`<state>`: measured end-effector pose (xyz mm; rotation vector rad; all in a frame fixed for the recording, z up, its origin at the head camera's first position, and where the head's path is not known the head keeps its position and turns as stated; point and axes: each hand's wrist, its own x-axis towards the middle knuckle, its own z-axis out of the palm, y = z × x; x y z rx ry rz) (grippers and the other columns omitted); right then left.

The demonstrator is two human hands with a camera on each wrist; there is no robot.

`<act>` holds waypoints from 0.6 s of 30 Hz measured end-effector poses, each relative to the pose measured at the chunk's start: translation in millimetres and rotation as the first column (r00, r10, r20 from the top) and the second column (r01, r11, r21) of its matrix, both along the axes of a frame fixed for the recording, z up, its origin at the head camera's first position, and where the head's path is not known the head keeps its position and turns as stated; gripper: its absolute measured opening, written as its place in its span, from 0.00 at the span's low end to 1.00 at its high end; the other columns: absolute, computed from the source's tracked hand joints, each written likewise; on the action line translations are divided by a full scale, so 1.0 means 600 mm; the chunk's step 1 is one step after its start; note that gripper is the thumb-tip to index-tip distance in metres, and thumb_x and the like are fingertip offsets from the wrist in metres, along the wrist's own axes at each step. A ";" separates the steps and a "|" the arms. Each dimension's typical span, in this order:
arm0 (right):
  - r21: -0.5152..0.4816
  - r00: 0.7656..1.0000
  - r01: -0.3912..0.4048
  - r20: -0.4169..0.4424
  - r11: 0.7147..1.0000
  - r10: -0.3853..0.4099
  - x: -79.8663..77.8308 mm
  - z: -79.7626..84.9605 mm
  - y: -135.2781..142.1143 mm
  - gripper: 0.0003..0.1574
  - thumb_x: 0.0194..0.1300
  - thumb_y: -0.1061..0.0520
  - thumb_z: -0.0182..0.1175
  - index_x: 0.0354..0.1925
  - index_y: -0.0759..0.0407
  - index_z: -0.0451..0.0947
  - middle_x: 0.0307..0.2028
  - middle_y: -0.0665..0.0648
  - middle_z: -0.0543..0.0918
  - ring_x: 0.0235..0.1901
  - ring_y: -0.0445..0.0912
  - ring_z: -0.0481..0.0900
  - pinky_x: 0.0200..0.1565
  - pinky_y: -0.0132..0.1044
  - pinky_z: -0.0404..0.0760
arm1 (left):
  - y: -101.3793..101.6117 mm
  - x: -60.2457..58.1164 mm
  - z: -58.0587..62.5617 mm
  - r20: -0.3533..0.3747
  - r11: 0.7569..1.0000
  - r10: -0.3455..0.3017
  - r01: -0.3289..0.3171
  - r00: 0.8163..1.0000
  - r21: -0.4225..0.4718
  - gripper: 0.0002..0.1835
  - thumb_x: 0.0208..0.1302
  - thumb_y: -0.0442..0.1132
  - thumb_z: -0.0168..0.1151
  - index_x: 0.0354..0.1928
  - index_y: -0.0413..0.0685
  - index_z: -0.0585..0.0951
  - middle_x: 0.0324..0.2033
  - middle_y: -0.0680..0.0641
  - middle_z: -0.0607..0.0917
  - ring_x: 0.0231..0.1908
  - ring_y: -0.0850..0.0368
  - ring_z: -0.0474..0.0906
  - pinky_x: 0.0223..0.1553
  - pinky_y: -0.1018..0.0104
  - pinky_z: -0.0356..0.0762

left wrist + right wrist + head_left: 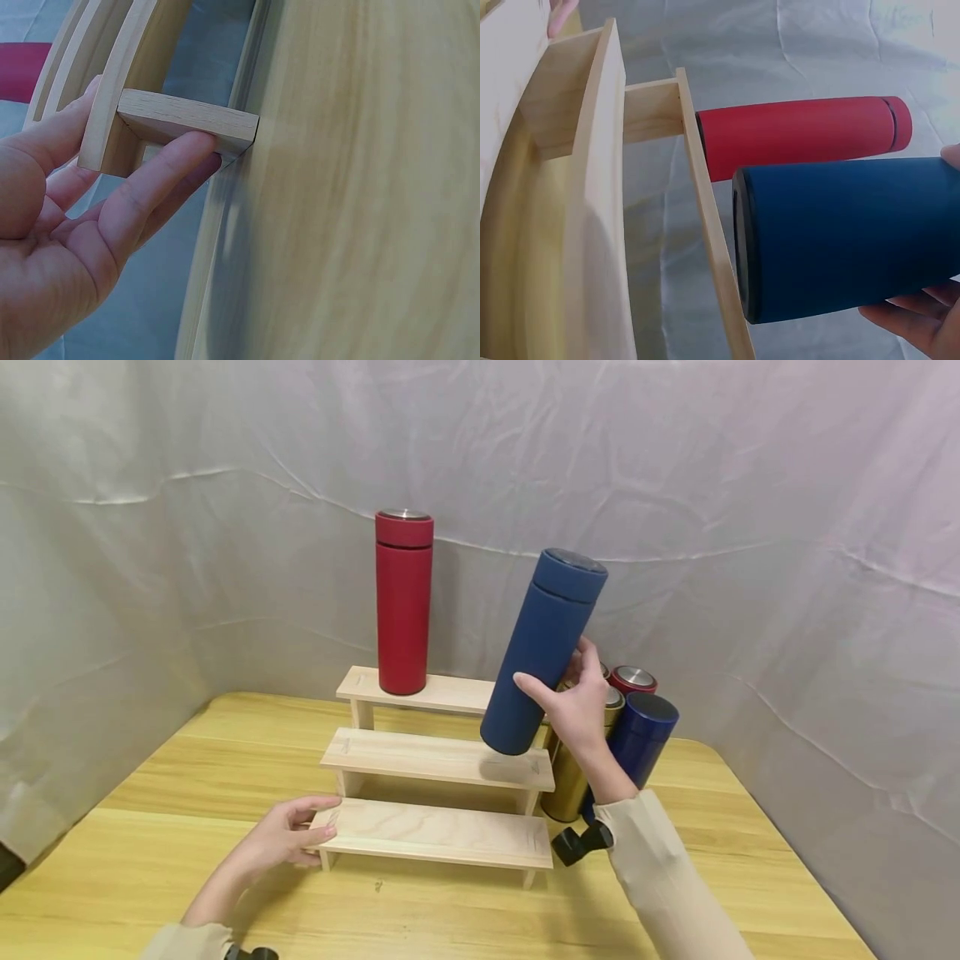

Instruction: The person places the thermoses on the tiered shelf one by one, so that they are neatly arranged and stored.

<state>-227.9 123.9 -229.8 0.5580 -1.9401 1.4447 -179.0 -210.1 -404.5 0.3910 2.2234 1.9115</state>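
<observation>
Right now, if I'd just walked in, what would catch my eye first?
Probably the tilted blue bottle, held up in the right hand near the right side of the three-tier wooden stand. Next would be the tall red bottle, upright on the stand's top tier. Lower down, the left hand holds the bottom tier's left end.

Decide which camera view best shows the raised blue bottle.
The head view: it shows the blue bottle from lid to bottom. The right wrist view shows its base and side, lid cropped; the left wrist view, none.
</observation>
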 end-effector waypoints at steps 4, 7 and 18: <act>-0.008 1.000 -0.003 0.030 1.000 0.003 -0.017 0.004 -0.004 0.41 0.48 0.65 0.67 0.58 0.69 0.59 0.44 0.68 0.75 0.40 0.55 0.74 0.42 0.42 0.76 | 0.002 0.000 0.000 0.006 1.000 -0.002 0.002 1.000 0.005 0.31 0.59 0.34 0.58 0.59 0.24 0.58 0.36 0.40 0.75 0.34 0.51 0.76 0.34 0.54 0.80; -0.014 0.999 0.001 0.035 1.000 -0.001 -0.027 0.009 -0.008 0.42 0.48 0.65 0.66 0.59 0.69 0.58 0.44 0.68 0.75 0.40 0.55 0.75 0.42 0.43 0.77 | 0.002 0.001 0.001 0.006 1.000 -0.006 0.006 1.000 0.007 0.32 0.59 0.34 0.58 0.59 0.23 0.57 0.35 0.41 0.76 0.34 0.51 0.76 0.33 0.54 0.80; 0.002 1.000 0.015 -0.025 1.000 -0.015 -0.106 0.002 -0.013 0.46 0.46 0.54 0.70 0.59 0.62 0.59 0.42 0.61 0.76 0.37 0.49 0.76 0.42 0.41 0.79 | -0.001 -0.001 -0.001 -0.003 1.000 0.011 -0.011 1.000 -0.011 0.32 0.58 0.35 0.60 0.59 0.25 0.59 0.37 0.39 0.75 0.34 0.51 0.76 0.33 0.54 0.80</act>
